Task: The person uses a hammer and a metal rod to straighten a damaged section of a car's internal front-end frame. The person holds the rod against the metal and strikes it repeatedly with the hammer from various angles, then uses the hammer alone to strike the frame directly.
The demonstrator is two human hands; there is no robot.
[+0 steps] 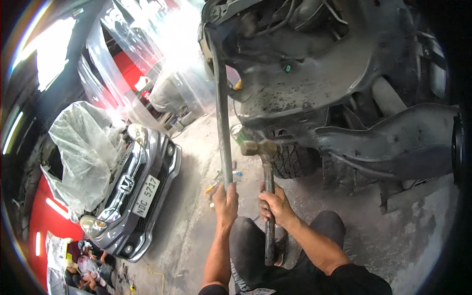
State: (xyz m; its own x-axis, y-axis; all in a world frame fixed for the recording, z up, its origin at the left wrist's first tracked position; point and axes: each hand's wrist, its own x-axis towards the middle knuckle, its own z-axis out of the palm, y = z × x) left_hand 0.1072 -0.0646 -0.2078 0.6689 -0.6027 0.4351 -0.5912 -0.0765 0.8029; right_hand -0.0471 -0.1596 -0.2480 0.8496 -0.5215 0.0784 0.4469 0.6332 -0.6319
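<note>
1. We grip the long steel bar (222, 123) with our left hand (226, 199); our right hand (275, 204) is clenched on the hammer (263, 157) handle.
2. The bar stands nearly upright, its far tip wedged into the car's underside (314, 73).
3. The hammer also points up, its head just right of the bar.
4. We judge the bar could slip out if a blow lands off-centre.

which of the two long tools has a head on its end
The hammer in the right hand: it ends in a blocky head. The bar in the left hand is a plain rod.
</note>
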